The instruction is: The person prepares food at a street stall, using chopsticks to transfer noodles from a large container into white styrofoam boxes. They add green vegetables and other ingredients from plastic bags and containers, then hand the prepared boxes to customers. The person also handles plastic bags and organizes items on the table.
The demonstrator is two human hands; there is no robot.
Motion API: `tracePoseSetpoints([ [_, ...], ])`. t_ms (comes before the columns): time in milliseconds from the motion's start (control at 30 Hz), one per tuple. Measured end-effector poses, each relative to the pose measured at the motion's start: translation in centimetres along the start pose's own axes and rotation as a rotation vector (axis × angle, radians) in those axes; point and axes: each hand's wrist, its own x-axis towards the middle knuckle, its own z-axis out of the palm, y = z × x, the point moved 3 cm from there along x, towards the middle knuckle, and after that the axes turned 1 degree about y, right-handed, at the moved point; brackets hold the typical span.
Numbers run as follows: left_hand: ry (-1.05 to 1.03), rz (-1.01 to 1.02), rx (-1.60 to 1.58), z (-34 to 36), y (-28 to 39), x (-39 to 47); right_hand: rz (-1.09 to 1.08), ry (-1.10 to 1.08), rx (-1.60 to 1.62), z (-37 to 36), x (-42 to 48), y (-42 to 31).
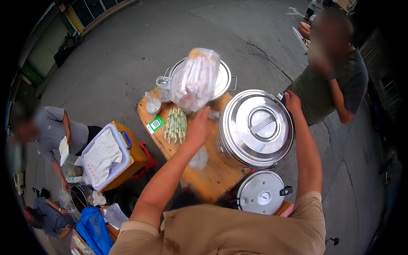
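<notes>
A large lidded steel pot (256,127) stands at the right side of a wooden board table (204,178). My left hand (200,126) is at the pot's left side handle (214,114); the fingers' hold is partly hidden. On the opposite side, my right hand (292,101) is closed around the other side handle (281,96). Left of my left hand lies a bundle of paper-wrapped chopsticks (176,125). Beyond it, a clear plastic bag of packaged items (197,78) rests on a second steel pot's lid (224,76).
A lidded pressure cooker (262,193) stands near my body. Small tied plastic bags (153,105) and a green code card (155,124) lie at the table's left. A person (334,79) stands close at right. Left are a cloth-covered tub (106,156) and other people (63,127).
</notes>
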Motion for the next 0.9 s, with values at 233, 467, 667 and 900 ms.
tracePoseSetpoints([
  [233, -0.442, -0.247, 0.076, 0.5, -2.8, -4.6, 0.413, -0.034, 0.581, -5.4, -7.8, -7.4],
  [467, -0.113, -0.202, -0.318, 0.9, -1.4, -6.0, 0.784, -0.174, 1.106, -10.3, -33.4, -6.6],
  [667, -0.060, -0.285, -0.422, 1.7, -1.6, -10.2, 0.765, -0.421, 1.207, -7.7, -36.3, -10.4],
  [900, -0.228, -0.423, -0.480, 1.9, -4.5, -19.4, 0.835, -0.550, 1.132, -10.6, -35.4, -15.2],
])
